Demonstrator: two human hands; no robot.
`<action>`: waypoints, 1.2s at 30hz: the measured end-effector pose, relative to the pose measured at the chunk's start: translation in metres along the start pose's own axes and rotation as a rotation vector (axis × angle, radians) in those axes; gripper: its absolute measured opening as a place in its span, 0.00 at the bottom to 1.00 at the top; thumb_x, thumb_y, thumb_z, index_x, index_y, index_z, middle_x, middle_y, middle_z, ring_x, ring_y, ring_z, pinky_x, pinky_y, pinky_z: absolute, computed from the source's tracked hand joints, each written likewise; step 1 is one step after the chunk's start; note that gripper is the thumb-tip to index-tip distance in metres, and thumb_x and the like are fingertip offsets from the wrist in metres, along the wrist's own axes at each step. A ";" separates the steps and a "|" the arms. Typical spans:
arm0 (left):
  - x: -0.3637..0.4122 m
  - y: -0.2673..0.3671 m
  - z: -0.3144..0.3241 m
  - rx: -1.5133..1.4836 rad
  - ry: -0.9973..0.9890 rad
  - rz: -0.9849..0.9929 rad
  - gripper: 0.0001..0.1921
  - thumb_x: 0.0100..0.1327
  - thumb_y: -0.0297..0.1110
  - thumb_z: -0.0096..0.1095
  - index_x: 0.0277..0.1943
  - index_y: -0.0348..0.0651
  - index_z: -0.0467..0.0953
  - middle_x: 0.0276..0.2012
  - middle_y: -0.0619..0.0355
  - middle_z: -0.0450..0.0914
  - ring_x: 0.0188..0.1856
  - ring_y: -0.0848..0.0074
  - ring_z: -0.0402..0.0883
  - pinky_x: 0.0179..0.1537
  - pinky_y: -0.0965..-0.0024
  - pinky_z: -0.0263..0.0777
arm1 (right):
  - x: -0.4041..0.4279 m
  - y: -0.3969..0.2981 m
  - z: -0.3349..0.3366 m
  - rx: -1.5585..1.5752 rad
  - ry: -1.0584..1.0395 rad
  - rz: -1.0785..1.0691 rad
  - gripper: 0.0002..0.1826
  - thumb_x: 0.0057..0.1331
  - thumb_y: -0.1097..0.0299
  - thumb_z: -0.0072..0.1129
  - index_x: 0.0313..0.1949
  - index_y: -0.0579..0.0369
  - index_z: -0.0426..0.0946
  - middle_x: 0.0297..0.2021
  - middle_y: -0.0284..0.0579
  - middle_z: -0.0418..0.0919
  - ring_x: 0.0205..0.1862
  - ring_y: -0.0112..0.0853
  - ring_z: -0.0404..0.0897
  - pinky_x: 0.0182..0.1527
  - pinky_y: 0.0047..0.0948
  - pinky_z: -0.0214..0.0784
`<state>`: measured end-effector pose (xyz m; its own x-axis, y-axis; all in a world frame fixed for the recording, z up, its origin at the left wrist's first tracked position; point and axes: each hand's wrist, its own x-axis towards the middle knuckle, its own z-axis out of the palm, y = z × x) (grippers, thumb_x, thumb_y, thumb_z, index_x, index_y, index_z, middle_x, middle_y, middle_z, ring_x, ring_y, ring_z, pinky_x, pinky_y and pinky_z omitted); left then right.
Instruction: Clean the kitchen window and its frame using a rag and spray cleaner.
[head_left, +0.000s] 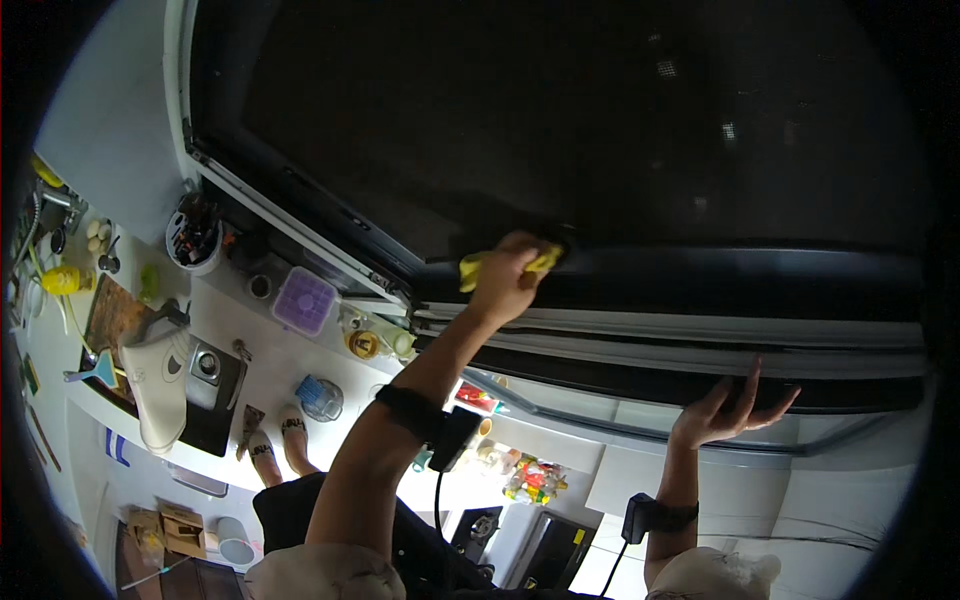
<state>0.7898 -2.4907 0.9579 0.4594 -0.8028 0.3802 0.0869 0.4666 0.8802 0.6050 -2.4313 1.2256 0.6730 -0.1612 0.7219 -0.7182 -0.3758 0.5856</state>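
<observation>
My left hand (506, 277) grips a crumpled yellow cloth (547, 259). It presses the cloth near the lower edge of a dark window screen (487, 150), where the screen meets its black frame (720, 274). Lower right, my right hand (724, 416) has its fingers spread and holds nothing. Its fingertips overlap the black lower rail (600, 382) of the window; whether they touch it I cannot tell. Pale window tracks (675, 330) run between the two hands. Each forearm wears a black strap with a small device and a cable.
My slippered feet (277, 442) stand on a white counter beside a glass jug (322, 397) and a black gas hob (214, 390). Near the window are a purple lidded tray (305, 300), a jar (362, 343) and a utensil-filled white container (193, 236). A light-blue squeegee (101, 371) lies farther left.
</observation>
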 end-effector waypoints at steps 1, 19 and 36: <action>-0.005 -0.004 -0.008 -0.062 0.083 -0.031 0.11 0.59 0.27 0.64 0.44 0.37 0.76 0.44 0.52 0.75 0.42 0.68 0.79 0.43 0.68 0.75 | 0.001 -0.001 -0.001 0.004 0.002 0.003 0.19 0.63 0.61 0.51 0.54 0.43 0.77 0.68 0.55 0.48 0.71 0.52 0.45 0.63 0.66 0.52; 0.140 0.001 -0.143 0.387 0.659 0.555 0.19 0.48 0.16 0.56 0.46 0.39 0.76 0.49 0.48 0.75 0.54 0.62 0.74 0.52 0.65 0.71 | 0.000 0.005 -0.002 -0.063 0.058 -0.058 0.13 0.64 0.62 0.51 0.44 0.47 0.82 0.60 0.44 0.68 0.67 0.49 0.56 0.60 0.62 0.62; -0.104 0.009 -0.090 -1.160 0.129 -0.823 0.22 0.63 0.27 0.57 0.60 0.39 0.66 0.49 0.52 0.78 0.49 0.67 0.80 0.51 0.66 0.75 | 0.003 -0.001 -0.004 0.046 0.089 0.010 0.18 0.54 0.66 0.57 0.46 0.39 0.83 0.65 0.44 0.59 0.67 0.42 0.54 0.66 0.56 0.46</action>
<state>0.8224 -2.3698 0.9010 -0.0056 -0.9797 -0.2002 0.9963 -0.0227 0.0834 0.6068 -2.4276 1.2290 0.6457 -0.0844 0.7589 -0.7149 -0.4162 0.5619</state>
